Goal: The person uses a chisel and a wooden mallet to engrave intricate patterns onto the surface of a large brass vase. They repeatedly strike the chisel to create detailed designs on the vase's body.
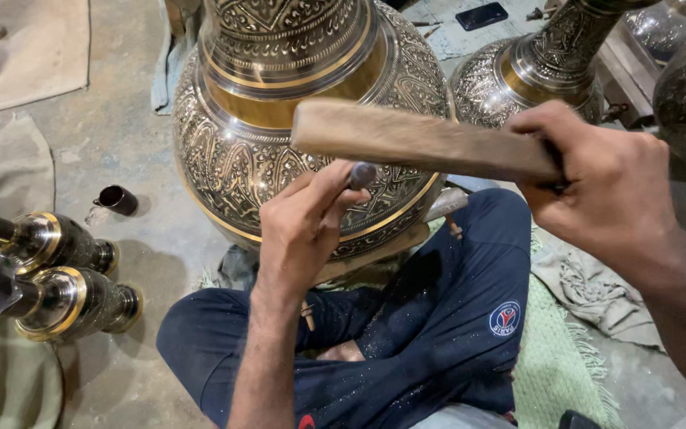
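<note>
While you sit cross-legged on the grey concrete floor (113, 135), your left hand (299, 230) is closed around a slim metal chisel with a rounded grey head (362, 175), pinched between thumb and fingers, and its lower end is hidden against the belly of the large engraved brass vase with black-and-gold patterned bands (279, 119). That vase stands upright just in front of your knees, its foot hidden behind your left hand and leg. Your right hand (605, 191) is clenched on the end of a flat, worn wooden mallet stick (422, 141), which lies nearly level above the chisel head, close to it but not touching.

Behind the stick, to the right, stands a second engraved brass vase with a narrow neck (529, 67). On the floor at your left lie two smaller dark brass vases with gold rims (65, 274), tipped on their sides, one beside the other. Near them a small dark cup (118, 199) lies on its side. A black phone (481, 15) rests flat on the floor at the top, and a green woven mat (553, 365) with a fringe lies under your right leg in dark blue trousers (430, 318).
</note>
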